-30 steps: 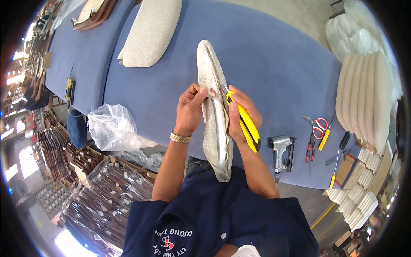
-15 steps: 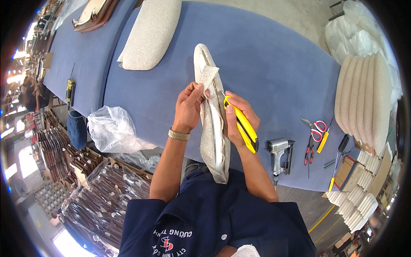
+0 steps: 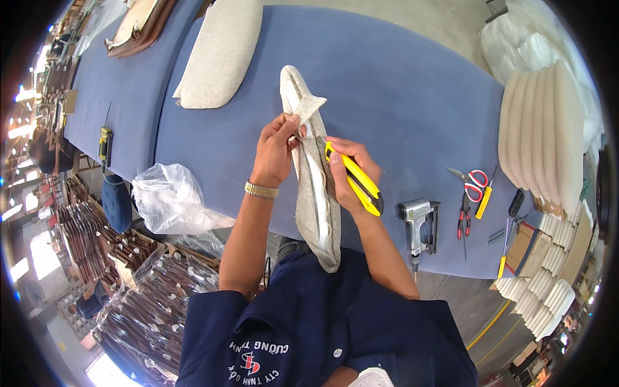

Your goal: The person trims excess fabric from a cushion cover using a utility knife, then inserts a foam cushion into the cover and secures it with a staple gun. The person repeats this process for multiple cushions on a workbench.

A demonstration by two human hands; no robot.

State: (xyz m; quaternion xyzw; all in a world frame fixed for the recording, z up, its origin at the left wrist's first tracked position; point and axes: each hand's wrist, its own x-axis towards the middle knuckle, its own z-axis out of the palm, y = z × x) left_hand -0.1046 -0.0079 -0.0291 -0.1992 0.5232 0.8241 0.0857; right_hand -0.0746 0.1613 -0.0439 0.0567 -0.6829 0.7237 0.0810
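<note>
The left hand (image 3: pixel 276 149) has pinched up a fabric flap at the far end of the seat pad (image 3: pixel 314 187), held on edge above the table (image 3: pixel 400 97). The right hand (image 3: pixel 348 177) grips a yellow knife (image 3: pixel 354 180), its blade now at the flap, so trimming looks underway.

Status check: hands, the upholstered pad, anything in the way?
Left hand pinches fabric flap on upholstered pad, held on edge. Right hand has yellow utility knife at the pad's edge. Staple gun and scissors lie clear, rightward.

Beige seat pad (image 3: pixel 316 193) — yellow-black utility knife (image 3: pixel 356 180) — blue table (image 3: pixel 412 90).
</note>
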